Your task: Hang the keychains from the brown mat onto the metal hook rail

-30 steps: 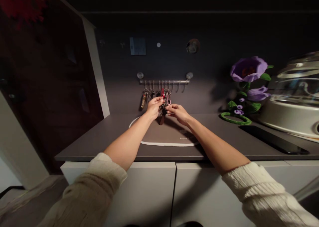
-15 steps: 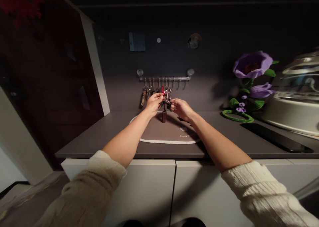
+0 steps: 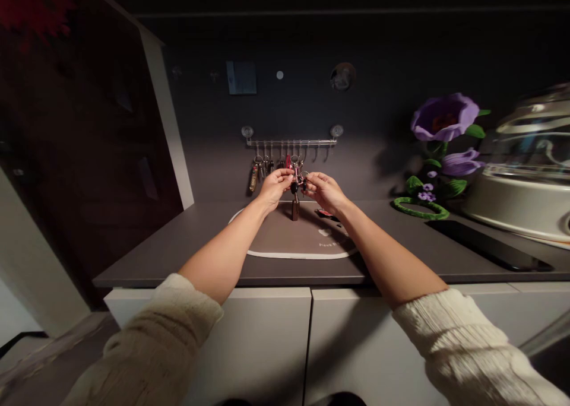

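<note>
My left hand (image 3: 275, 190) and my right hand (image 3: 326, 192) meet in front of the hook rail, fingertips close together. Between them hangs a bunch of keys with a dark round fob (image 3: 294, 187) and a brown rectangular tag (image 3: 295, 210) dangling lowest. My left thumb and fingers pinch the upper part of the bunch. A thin metal key ring (image 3: 304, 174) shows at my right fingertips, which are closed on it. Behind the hands, several keys and a tan key tag (image 3: 253, 178) hang from the rail (image 3: 291, 143); the hands partly hide them.
Below lies a brown mat (image 3: 285, 234) with a white edge and a small red item (image 3: 326, 213) on it. To the right are purple flowers (image 3: 445, 118) on a green ring base, a black phone-like slab (image 3: 487, 246) and a domed appliance (image 3: 516, 201).
The fingers have shifted slightly on the keys. The key ring and dark fob show more plainly between the hands, and the red item on the mat has come into sight.
</note>
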